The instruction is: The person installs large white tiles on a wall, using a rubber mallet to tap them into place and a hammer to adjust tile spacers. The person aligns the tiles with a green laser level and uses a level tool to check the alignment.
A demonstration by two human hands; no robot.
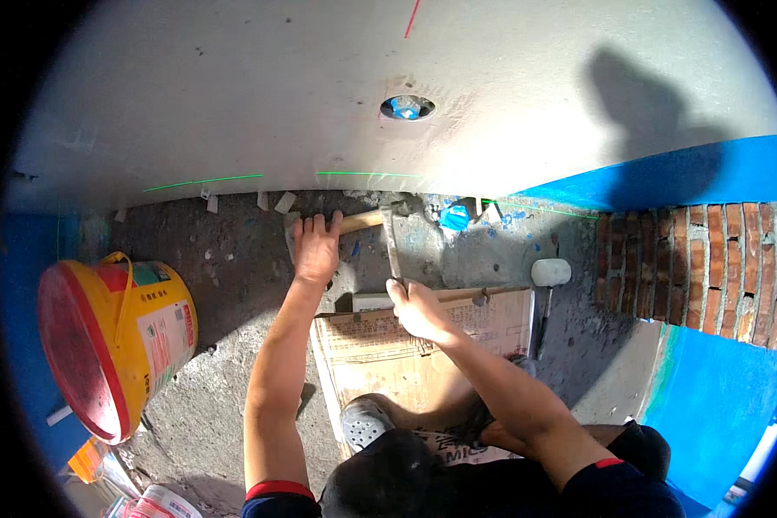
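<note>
My left hand is closed round a wooden-handled tool, low in front of the wall. Its pale wooden handle points right, and a grey part shows left of my fingers; the tool's exact kind is hidden. In my right hand is a narrow metal strip, gripped at its near end. The strip's far end reaches the tip of the wooden handle, seeming to touch it. Beneath my right hand lies a flat cardboard box, with my shoe at its near part.
A yellow bucket with a red rim lies tipped at left. A white-headed mallet lies right of the box, near a brick stack. Blue-covered pipe openings show in the wall and floor. Small white spacers line the wall's foot.
</note>
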